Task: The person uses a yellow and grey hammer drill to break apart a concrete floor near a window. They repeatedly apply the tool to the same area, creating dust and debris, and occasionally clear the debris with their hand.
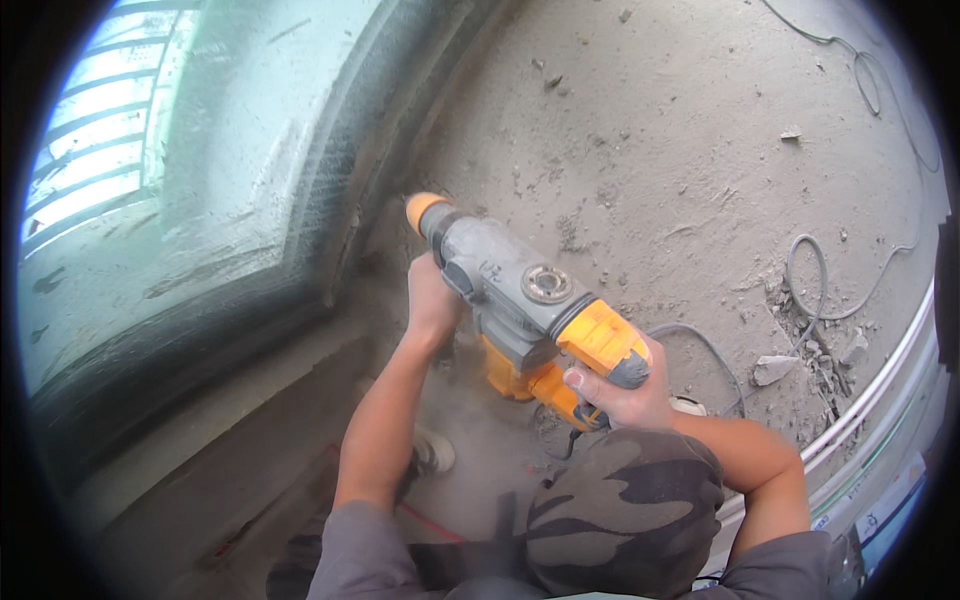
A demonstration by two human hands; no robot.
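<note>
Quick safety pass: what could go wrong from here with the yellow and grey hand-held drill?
The yellow and grey hand-held drill has its rounded orange nose close to the dark, dusty window frame; a kick might strike the frame or the greenish glass pane.

The thin grey looped cable lies by jagged grey rubble and could snag.

The bare left grip and bare right grip might catch flying chips.
</note>
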